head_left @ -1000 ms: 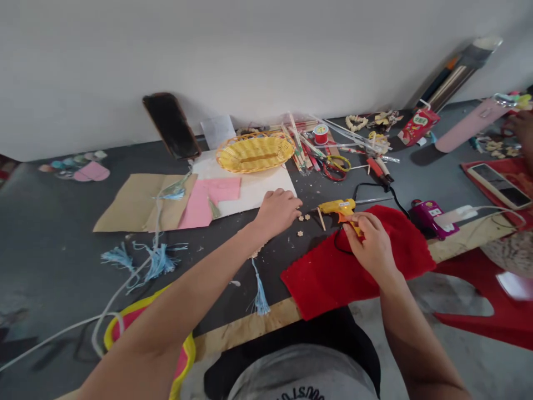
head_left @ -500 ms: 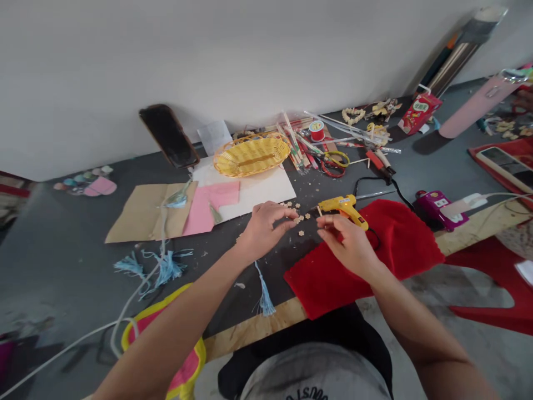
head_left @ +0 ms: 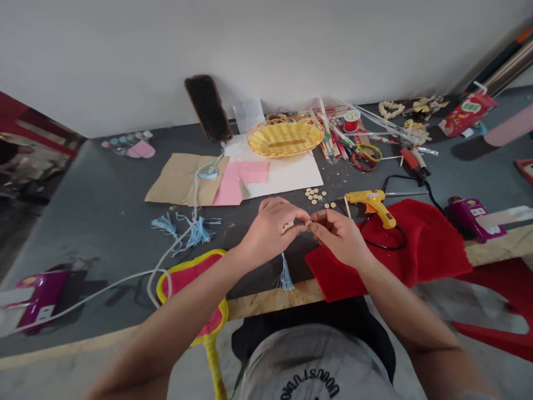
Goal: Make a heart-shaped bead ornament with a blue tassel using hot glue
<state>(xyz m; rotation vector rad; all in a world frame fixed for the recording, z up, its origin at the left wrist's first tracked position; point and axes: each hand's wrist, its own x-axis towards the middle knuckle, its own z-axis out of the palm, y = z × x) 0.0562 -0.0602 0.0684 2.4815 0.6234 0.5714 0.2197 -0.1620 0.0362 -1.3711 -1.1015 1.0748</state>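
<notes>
My left hand and my right hand meet above the dark table, fingertips pinched together on a small string of pale wooden flower beads. A light blue tassel hangs below my left hand. More loose wooden flower beads lie just beyond the hands. A yellow glue gun rests to the right on the edge of a red felt cloth, apart from both hands.
A yellow woven basket sits on white paper behind, beside pink paper and brown card. Sticks, scissors and red thread clutter the back right. Blue tassels, a white cable and a yellow-rimmed fan lie left.
My right hand left the glue gun on the red cloth and came to meet my left hand, which drew back from the loose beads. The view shifted left.
</notes>
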